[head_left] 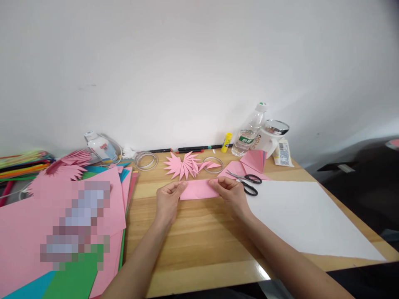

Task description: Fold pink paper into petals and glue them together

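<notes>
Between my hands a folded pink paper strip (199, 189) is stretched out level above the wooden table. My left hand (169, 199) pinches its left end, thumb on top. The right end is pinched by my right hand (232, 195) in the same way. Just beyond the strip lies a pink folded-paper fan (183, 165) with many points. A pair of black-handled scissors (251, 184) rests past my right hand, partly on a white sheet (299, 216) and close to some pink folded paper (254, 161).
Colored paper sheets (109, 195) are piled at the left, with a blurred patch over them. Along the wall stand a white bottle (101, 146), a yellow glue stick (227, 142), a water bottle (249, 133) and a mug (270, 139). Tape rolls (146, 160) and pens (191, 148) lie nearby.
</notes>
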Available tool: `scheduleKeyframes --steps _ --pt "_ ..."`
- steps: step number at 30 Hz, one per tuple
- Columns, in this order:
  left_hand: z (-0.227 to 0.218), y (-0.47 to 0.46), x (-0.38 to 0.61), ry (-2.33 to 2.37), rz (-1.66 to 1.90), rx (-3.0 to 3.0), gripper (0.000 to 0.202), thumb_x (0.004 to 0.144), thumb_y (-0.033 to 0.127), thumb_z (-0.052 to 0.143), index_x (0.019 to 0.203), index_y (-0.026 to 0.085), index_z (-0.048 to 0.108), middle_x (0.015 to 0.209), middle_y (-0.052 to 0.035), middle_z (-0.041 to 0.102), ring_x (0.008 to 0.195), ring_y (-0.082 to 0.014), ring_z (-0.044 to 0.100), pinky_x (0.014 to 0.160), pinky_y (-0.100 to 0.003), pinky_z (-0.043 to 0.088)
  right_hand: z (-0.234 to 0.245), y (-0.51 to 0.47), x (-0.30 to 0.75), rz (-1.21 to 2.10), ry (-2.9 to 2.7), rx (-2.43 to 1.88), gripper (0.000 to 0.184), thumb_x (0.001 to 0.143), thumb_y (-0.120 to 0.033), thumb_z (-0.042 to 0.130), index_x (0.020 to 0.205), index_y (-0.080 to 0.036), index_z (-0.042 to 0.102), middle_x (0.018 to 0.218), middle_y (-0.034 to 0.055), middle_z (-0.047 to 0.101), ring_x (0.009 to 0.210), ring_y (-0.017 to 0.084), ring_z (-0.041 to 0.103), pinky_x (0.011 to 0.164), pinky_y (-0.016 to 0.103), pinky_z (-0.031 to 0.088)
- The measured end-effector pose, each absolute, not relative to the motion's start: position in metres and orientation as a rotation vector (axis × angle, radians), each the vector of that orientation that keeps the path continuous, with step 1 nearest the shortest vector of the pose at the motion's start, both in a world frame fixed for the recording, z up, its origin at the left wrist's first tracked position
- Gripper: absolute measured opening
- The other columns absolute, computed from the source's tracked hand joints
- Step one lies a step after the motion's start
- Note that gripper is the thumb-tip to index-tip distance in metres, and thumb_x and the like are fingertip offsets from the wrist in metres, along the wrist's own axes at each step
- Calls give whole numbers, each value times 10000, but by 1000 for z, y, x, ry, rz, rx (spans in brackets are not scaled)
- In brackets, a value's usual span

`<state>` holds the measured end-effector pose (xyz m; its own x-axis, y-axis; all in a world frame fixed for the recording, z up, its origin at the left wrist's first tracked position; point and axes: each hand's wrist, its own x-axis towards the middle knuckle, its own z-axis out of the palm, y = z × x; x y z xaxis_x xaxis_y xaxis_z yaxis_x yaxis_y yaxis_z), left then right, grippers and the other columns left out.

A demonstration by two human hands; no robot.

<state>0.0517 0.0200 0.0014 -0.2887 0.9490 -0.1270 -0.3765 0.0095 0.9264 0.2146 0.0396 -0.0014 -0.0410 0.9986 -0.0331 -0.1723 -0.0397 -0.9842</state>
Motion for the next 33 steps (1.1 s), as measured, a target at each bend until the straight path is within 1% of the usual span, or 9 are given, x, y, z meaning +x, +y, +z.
scheduleKeyframes --steps 4,12,16,18,21,24,26,29,33 --pt "2 20 51 1167 1549 730 228 513 294 794 663 138 722 632 -31 699 573 -106 573 592 -217 434 -3 40 216 1327 -1098 -1086 302 602 -414 738 613 -147 597 598 -15 575 533 83 442 489 203 323" --pt "-1 21 45 1271 1488 908 184 582 296 734 684 144 715 633 -17 670 581 -114 552 594 -230 422 -7 49 222 1313 -1244 -1096 302 643 -434 694 692 -142 638 653 20 629 575 118 523 536 226 391" --pt "-2 27 32 1401 1464 1188 107 608 262 693 618 155 695 662 -18 657 637 -130 553 611 -227 408 -13 55 225 1205 -1453 -1112 265 677 -410 667 732 -151 660 713 24 651 636 136 554 587 236 403" --pt "0 31 26 1463 1394 1321 93 610 247 681 585 158 688 603 -8 627 575 -117 513 556 -219 377 -17 58 226 1145 -1540 -1138 259 676 -413 663 731 -160 679 749 30 666 646 140 557 584 236 403" --pt "4 32 21 1472 1343 1385 65 575 225 698 562 162 688 558 -2 604 538 -110 490 511 -210 351 -20 61 228 1142 -1590 -1213 276 651 -425 673 726 -161 698 693 28 667 564 126 533 513 224 382" --pt "8 27 20 1438 1294 1367 103 582 262 706 568 161 690 475 7 559 442 -99 462 455 -211 343 -19 59 227 1243 -1525 -1227 298 616 -417 698 751 -152 707 637 22 662 508 117 528 484 222 391" --pt "10 21 17 1360 1245 1323 151 593 309 708 583 160 693 500 -10 574 427 -110 491 450 -225 379 -16 55 225 1343 -1467 -1170 307 610 -412 706 762 -146 707 612 21 659 530 131 560 512 237 432" --pt "12 11 8 1306 1257 1400 153 600 322 721 598 170 707 660 -52 626 581 -153 580 549 -253 449 -10 50 222 1424 -1466 -1040 284 608 -402 717 735 -148 708 689 44 683 629 162 620 590 276 486" --pt "6 -1 -6 1338 1284 1847 101 710 279 660 677 207 722 747 -45 615 716 -156 574 638 -253 446 -12 43 224 1238 -1684 -821 186 669 -352 698 720 -175 713 820 60 696 770 172 640 702 293 495"
